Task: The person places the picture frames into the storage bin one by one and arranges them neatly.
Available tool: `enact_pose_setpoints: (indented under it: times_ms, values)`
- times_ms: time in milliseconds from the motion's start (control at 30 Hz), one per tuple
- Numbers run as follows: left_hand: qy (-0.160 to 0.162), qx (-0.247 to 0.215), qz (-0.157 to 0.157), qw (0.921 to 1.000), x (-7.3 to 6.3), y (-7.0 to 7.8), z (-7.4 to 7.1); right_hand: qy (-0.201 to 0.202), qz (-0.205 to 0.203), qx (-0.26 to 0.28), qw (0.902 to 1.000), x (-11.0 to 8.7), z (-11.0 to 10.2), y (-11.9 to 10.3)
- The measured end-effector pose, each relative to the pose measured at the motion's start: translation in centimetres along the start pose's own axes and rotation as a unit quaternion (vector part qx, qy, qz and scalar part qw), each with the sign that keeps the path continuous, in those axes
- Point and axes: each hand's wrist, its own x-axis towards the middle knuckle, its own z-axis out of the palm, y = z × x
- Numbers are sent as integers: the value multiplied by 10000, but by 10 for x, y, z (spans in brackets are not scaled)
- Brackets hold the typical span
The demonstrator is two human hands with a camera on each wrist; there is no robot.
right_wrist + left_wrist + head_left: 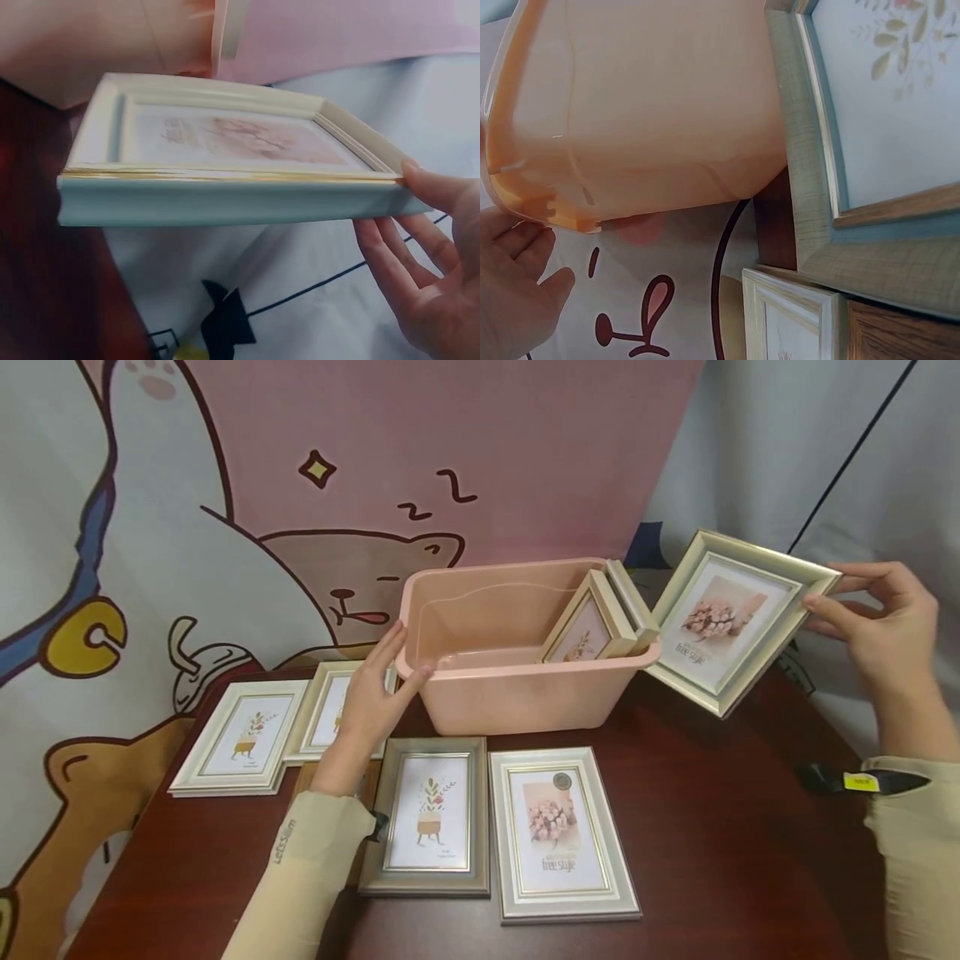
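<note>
In the head view, my right hand (pixel 888 618) pinches the right edge of a pale gold picture frame (pixel 720 618) with a pink flower print. It tilts in the air beside the pink plastic bin (pixel 517 697). The right wrist view shows the thumb on the front of this frame (pixel 247 201) and the other fingers of the hand (pixel 431 262) behind. My left hand (pixel 378 693) touches the bin's left rim corner, fingers fairly straight and thumb apart, as the left wrist view of the hand (pixel 517 281) also shows. Inside the bin, picture frames (pixel 588 622) lean at the right end.
On the dark red table (pixel 705 827) lie a grey-brown picture frame (pixel 427 818), a white one with flowers (pixel 562 835) and a cream one (pixel 240 739). Another cream frame (pixel 322 710) lies partly behind my left arm. A cartoon-printed cloth (pixel 525 460) hangs behind.
</note>
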Motion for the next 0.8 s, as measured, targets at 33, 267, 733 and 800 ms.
enact_pose_setpoints:
  times_ms: [33, 267, 733, 800]
  values:
    - [15, -27, -5, 10000, 0, 0, 1, 90, -38, 18, 10000, -1, 1, -3]
    - [128, -262, -79, 9995, 1, 0, 2, 685, -679, -1505, 9839, -5, 14, -18]
    - [96, -1156, -393, 9925, 0, 2, 5, 1558, -923, -2336, 9553, -16, 45, -61]
    - [66, -1317, -485, 9901, 0, 3, 4, 1625, -867, -2384, 9535, -18, 49, -68]
